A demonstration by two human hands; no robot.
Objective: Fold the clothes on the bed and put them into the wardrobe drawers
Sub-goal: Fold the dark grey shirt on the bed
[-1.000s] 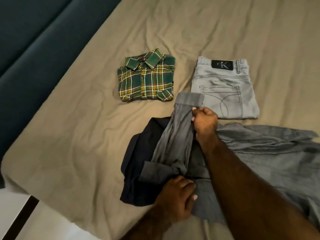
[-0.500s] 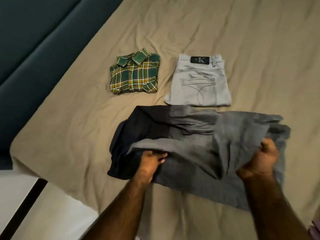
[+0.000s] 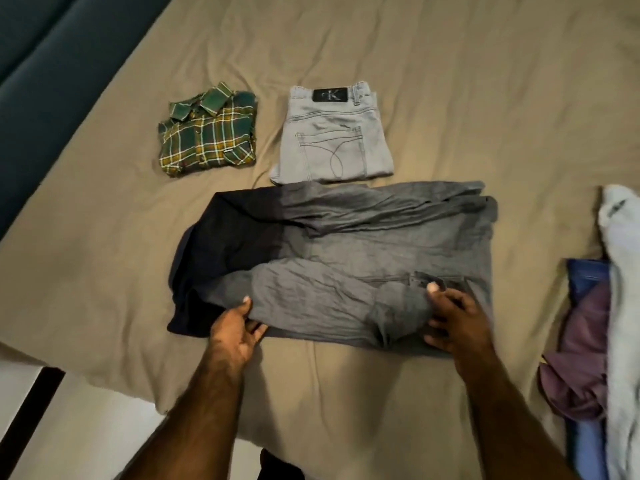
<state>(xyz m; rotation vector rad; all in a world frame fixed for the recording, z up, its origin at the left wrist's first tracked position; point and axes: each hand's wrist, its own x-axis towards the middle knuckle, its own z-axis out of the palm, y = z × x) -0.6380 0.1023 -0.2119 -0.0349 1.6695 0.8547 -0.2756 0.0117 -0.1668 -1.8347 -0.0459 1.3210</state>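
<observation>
A grey shirt (image 3: 346, 244) that fades to black at its left end lies spread across the bed (image 3: 450, 64) in front of me, sleeves folded over its body. My left hand (image 3: 235, 330) pinches its near left edge, thumb on top. On the near right part my right hand (image 3: 457, 317) rests with spread fingers pressing the fabric. Beyond the shirt lie a folded green plaid shirt (image 3: 207, 133) and, to its right, folded light grey jeans (image 3: 332, 140).
A loose pile sits at the bed's right edge: a pale garment (image 3: 623, 306) over a purple one (image 3: 581, 341) and a blue one (image 3: 588, 271). The dark teal headboard (image 3: 34, 64) runs along the left. Pale floor (image 3: 69, 427) shows below the bed's near left corner.
The grey shirt, held up and bunched by both hands before, now lies flat on the bed. My right hand went from holding a sleeve to resting on the near right part.
</observation>
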